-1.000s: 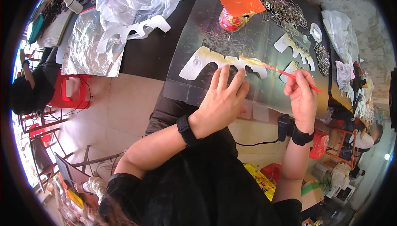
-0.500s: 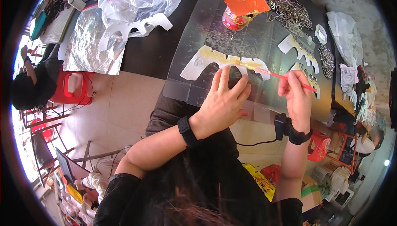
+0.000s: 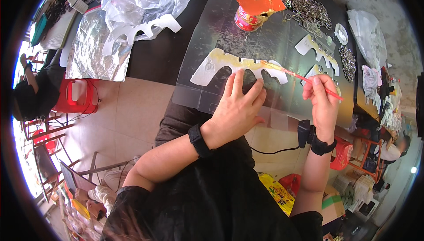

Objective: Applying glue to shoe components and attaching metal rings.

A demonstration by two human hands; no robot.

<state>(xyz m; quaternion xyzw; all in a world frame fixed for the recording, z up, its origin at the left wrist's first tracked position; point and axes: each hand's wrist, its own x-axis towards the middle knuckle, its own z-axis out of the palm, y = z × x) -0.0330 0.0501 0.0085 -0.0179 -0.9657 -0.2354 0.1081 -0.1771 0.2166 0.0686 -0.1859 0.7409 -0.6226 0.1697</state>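
The white scalloped piece (image 3: 234, 62) lies on the clear sheet (image 3: 274, 42) over the table (image 3: 157, 60), on your side of the red can (image 3: 247, 19). In the last half second, your right hand (image 3: 323, 99) has drawn back a little toward your right, and the red stick (image 3: 295, 73) has come with it. Its coated end, which reached toward the middle of the strip, now meets the upper edge farther right, on your side of the can and slightly to its right. For the work in hand, that puts the stroke on the right half of the strip. The yellow paste (image 3: 227, 58) runs along that notched band, while the outer left leg looks mostly white. The piece itself seems not to have shifted.

Your left hand (image 3: 236, 108) has held its place, nearer you than the piece and in line with the can. It is palm down, fingers spread, with the foremost fingertips at the scalloped lower edge and the thumb pointing rightward. Your right hand sits well to the right of the can and nearer you, thumb and forefinger pinching the stick partway along, its other fingers curled. The stick slants down rightward through that pinch.
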